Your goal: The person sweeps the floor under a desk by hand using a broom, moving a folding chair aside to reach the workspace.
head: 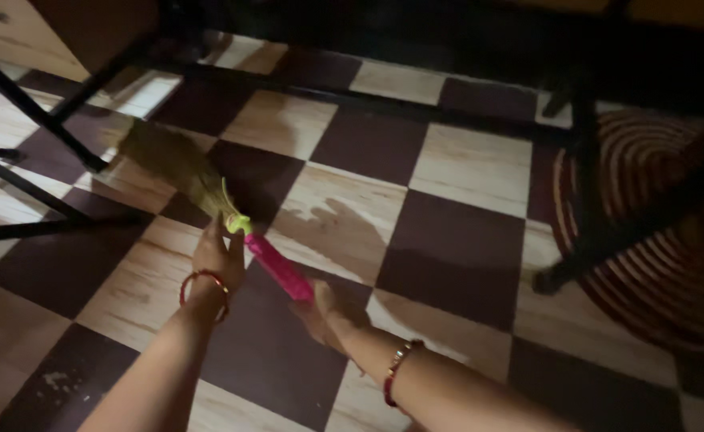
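A grass broom (177, 166) with a pink handle (278, 267) and a green collar lies low over the checkered floor, its bristles pointing to the upper left. My left hand (217, 258) grips the handle near the green collar. At the handle's lower end, my right hand (317, 317) is closed around the pink grip. Both wrists wear red bangles. The bristle tips reach toward the black metal legs at the left.
Black metal furniture legs (44, 120) cross the floor at left, with a wooden cabinet (24, 36) above. A long dark bar runs along the back. A round striped rug (648, 224) lies at right under another black frame leg (584, 264). Dust specks (60, 382) mark a tile bottom left.
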